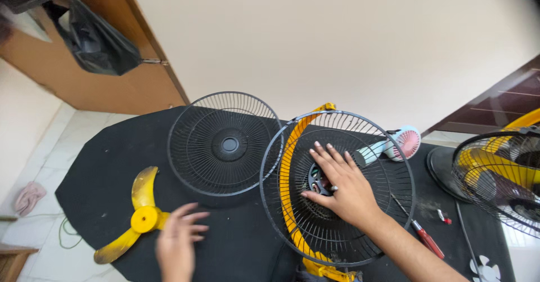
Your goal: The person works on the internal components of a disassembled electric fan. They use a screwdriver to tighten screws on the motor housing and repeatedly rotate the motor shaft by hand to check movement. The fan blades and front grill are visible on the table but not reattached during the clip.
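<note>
Right hand: the right hand (pixel 340 189) lies flat, fingers spread and released, on the middle of the rear fan guard (pixel 337 186), covering most of the black motor hub; a ring shows on one finger.
Left hand: the left hand (pixel 179 240) hovers open above the bench (pixel 236 242), fingers loose, grasping nothing, just right of the yellow fan blade (pixel 138 217).
Rear fan guard: a black wire cage with a yellow band curving through its left half, lying near the bench's front edge; its yellow lower end reaches past that edge.
Front fan guard: the front fan guard (pixel 225 144), a black wire dome with a round centre cap, lies just left of the rear one, their rims overlapping.
Yellow fan blade: three-winged, flat on the bench near its left edge, apart from both guards.
Open room: bare black bench top lies between the blade and the guards, and along the front beneath the left hand.
Right side: a red-handled screwdriver (pixel 424 237) lies beside the forearm; a small pastel handheld fan (pixel 394 144) lies behind the rear guard's rim.
Far right: another yellow and black fan (pixel 500 172) stands at the bench's right end.
Background: a black plastic bag (pixel 93 40) hangs on a wooden door at upper left; pale floor tiles border the bench's left edge.
</note>
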